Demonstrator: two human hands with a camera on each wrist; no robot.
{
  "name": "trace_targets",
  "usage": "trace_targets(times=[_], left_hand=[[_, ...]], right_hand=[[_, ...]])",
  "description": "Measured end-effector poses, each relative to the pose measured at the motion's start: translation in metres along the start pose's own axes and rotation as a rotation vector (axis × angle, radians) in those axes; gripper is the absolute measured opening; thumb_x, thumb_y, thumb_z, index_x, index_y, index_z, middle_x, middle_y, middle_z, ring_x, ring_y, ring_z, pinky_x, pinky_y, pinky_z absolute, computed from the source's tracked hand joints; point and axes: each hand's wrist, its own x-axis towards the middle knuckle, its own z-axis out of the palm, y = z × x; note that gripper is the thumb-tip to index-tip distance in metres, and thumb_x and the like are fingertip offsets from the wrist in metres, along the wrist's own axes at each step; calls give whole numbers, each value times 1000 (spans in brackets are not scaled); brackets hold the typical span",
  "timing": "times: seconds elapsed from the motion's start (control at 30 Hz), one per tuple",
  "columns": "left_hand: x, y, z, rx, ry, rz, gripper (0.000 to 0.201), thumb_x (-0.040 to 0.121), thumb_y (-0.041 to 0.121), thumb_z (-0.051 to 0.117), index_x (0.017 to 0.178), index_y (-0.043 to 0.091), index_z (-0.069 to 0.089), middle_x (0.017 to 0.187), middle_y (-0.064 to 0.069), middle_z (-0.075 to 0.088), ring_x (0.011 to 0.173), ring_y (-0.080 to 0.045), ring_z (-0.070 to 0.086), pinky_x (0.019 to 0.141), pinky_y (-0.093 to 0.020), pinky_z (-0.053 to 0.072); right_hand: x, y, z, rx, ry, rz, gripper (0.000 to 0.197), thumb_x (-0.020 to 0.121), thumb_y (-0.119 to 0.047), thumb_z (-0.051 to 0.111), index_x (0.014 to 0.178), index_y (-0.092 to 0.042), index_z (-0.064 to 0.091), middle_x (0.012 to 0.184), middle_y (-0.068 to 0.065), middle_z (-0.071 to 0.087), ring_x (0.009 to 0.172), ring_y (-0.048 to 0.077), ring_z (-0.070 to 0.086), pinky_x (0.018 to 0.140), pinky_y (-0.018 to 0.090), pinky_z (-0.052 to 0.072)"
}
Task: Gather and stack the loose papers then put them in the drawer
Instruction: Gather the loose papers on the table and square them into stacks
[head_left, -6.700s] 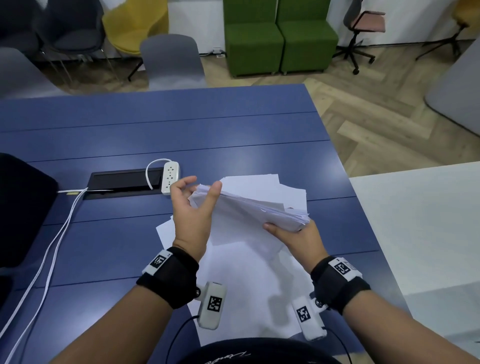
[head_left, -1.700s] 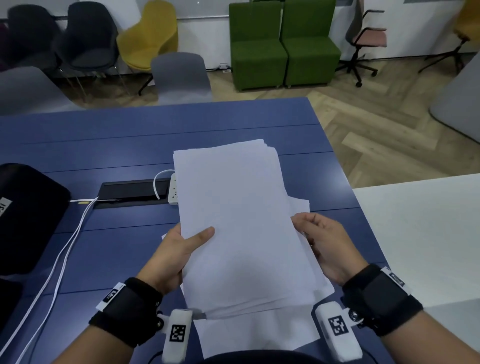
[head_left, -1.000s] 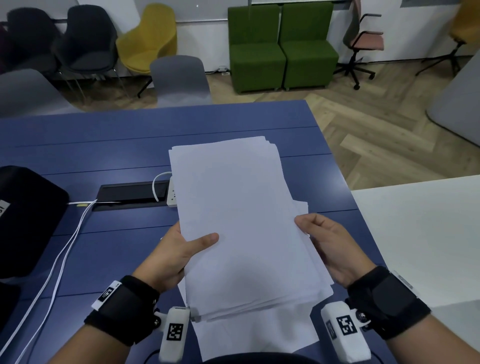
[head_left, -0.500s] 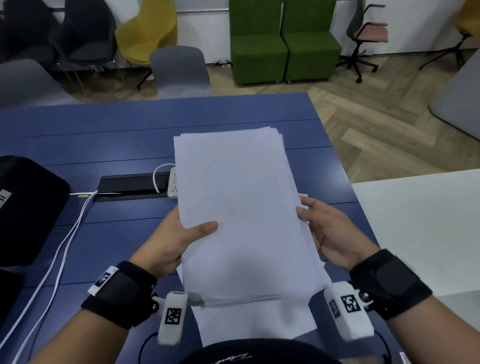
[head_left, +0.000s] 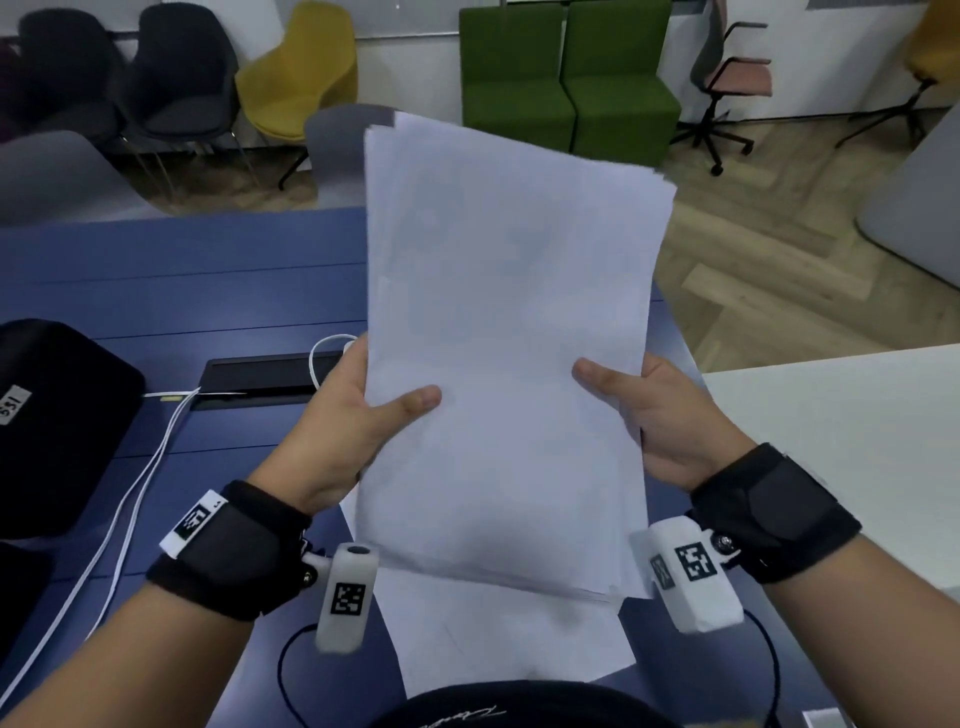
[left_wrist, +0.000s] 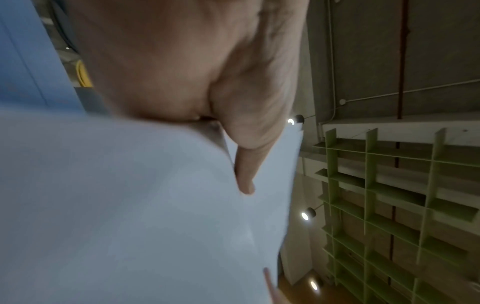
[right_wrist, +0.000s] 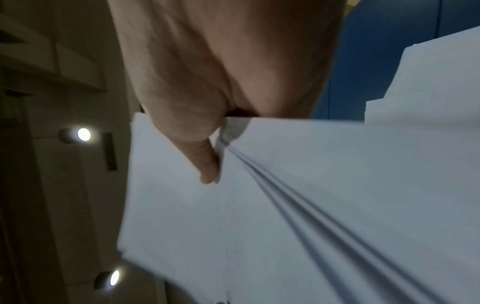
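A stack of white papers (head_left: 509, 338) stands nearly upright above the blue table (head_left: 182, 275), held between both hands. My left hand (head_left: 358, 415) grips its left edge, thumb across the front sheet. My right hand (head_left: 649, 410) grips the right edge the same way. The left wrist view shows my thumb pressed on the papers (left_wrist: 130, 205). The right wrist view shows my thumb on the papers (right_wrist: 285, 205), with the sheets fanned apart behind it. One more loose sheet (head_left: 519, 639) lies flat on the table under the stack. No drawer is in view.
A black bag (head_left: 57, 415) sits at the left. White cables (head_left: 135, 493) run to a power strip by a black cable tray (head_left: 260, 376). A white table (head_left: 857, 441) adjoins on the right. Chairs and green seats (head_left: 566, 73) stand beyond the far edge.
Both hands have lifted the stack and tilted it up towards me, so its top edge now reaches above the table's far edge. The grip on both sides is unchanged.
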Motion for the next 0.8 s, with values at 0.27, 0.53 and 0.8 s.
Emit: trace_targets(times=[0.27, 0.53, 0.8], left_hand=[[-24, -27, 0, -326, -50, -217, 50, 94, 16, 70, 143, 15, 60, 128, -14, 73, 105, -31, 78, 79, -38, 67], [-17, -38, 37, -387, 124, -88, 45, 104, 13, 64, 149, 17, 58, 146, -8, 68, 133, -29, 67, 110, -48, 55], [-7, -17, -28, -123, 230, -15, 45, 100, 2, 65, 144, 15, 60, 135, -8, 75, 123, -34, 72, 100, -50, 59]], right_hand=[[14, 6, -23, 281, 205, -95, 41, 110, -12, 53, 152, -10, 54, 148, 12, 64, 135, 31, 63, 107, 47, 56], [-5, 35, 0, 335, 156, 82, 42, 107, -17, 58, 144, 0, 60, 146, 20, 64, 133, 35, 64, 109, 46, 53], [-28, -21, -76, 323, 198, 25, 48, 102, -53, 52, 92, -19, 85, 103, 2, 80, 87, 17, 79, 74, 30, 65]])
